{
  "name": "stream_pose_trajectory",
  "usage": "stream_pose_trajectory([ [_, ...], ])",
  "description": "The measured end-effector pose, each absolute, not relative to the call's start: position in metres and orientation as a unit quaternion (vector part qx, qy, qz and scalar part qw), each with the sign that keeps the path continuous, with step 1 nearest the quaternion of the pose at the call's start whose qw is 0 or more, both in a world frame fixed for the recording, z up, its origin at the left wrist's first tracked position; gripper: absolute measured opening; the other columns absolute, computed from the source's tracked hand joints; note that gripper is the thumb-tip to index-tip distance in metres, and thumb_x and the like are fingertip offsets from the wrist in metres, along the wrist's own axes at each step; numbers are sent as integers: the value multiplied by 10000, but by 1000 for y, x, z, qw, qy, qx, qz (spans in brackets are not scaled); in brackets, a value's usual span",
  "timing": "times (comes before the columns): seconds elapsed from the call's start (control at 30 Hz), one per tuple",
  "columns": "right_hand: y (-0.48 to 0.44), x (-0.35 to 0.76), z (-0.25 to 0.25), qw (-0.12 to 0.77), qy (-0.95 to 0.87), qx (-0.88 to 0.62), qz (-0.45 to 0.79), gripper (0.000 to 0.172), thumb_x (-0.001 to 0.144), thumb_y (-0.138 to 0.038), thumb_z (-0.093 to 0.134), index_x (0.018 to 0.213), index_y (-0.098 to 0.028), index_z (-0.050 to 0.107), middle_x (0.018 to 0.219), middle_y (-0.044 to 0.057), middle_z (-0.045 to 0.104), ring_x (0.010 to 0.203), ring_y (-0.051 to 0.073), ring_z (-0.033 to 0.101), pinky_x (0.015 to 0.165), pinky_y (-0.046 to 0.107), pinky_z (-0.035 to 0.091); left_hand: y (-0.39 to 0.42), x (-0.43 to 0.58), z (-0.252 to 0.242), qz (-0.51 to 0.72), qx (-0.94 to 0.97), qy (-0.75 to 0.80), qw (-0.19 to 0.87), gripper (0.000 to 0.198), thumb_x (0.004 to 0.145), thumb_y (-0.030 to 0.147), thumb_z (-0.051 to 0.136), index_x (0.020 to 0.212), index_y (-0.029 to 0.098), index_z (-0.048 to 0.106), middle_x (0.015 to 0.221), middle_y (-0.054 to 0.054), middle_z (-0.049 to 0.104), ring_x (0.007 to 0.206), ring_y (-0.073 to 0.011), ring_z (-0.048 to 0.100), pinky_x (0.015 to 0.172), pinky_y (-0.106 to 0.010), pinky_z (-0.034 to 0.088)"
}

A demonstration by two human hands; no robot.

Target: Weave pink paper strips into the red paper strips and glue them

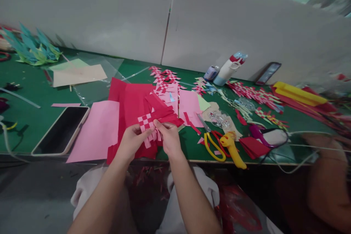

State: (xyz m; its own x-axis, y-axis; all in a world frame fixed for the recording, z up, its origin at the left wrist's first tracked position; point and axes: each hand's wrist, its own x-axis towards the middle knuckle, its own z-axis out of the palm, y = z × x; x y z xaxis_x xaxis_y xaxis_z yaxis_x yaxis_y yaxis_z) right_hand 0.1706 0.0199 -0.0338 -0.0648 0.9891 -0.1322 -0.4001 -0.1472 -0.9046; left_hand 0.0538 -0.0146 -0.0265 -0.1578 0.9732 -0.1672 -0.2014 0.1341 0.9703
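Note:
A woven checkered piece of red and pink paper strips (145, 123) is held up between my two hands, with loose strip ends hanging below it. My left hand (132, 140) pinches its left side, thumb on top. At its right edge the thumb and fingers of my right hand (169, 137) are closed on the weave. Long red strips run out to the right behind my right hand. Beneath lie red paper sheets (133, 97) and a pink paper sheet (102, 128).
A phone (61, 131) lies at the left. To the right are scissors (212, 142), a yellow tool (233, 149) and a purple object (259, 135). Finished-looking woven pieces (164, 76), a bottle (229, 69) and another phone (268, 73) stand farther back. Another person's arm (329, 168) is at far right.

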Motion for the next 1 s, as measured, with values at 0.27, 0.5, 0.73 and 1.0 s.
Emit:
stream_pose_trajectory([
  [0.27, 21, 169, -33, 525, -329, -452, 641, 481, 558, -432, 810, 467, -180, 411, 442, -86, 313, 430, 43, 250, 417, 222, 201, -15, 52, -29, 553, 356, 514, 550, 303, 602, 331, 807, 833, 155, 719, 739, -34, 722, 669, -172, 658, 674, -291, 522],
  [0.5, 23, 168, -35, 550, -298, -435, 648, 472, 523, -410, 831, 485, -186, 418, 446, -88, 298, 448, 52, 240, 425, 228, 218, -16, 56, -25, 553, 336, 513, 564, 256, 605, 283, 797, 807, 153, 711, 694, -23, 708, 630, -154, 645, 634, -267, 504],
  [0.73, 23, 166, -35, 579, -290, -439, 623, 387, 552, -410, 811, 540, -174, 504, 473, -73, 390, 462, 61, 279, 441, 233, 256, -16, 63, -28, 566, 327, 519, 551, 237, 631, 313, 779, 772, 138, 706, 649, -18, 686, 588, -130, 614, 584, -233, 473],
  [1.0, 23, 167, -34, 571, -286, -445, 628, 411, 535, -402, 823, 501, -177, 481, 436, -80, 357, 433, 56, 267, 420, 234, 237, -17, 60, -26, 554, 340, 516, 558, 286, 602, 274, 793, 836, 141, 697, 747, -35, 717, 665, -149, 647, 652, -255, 504],
])
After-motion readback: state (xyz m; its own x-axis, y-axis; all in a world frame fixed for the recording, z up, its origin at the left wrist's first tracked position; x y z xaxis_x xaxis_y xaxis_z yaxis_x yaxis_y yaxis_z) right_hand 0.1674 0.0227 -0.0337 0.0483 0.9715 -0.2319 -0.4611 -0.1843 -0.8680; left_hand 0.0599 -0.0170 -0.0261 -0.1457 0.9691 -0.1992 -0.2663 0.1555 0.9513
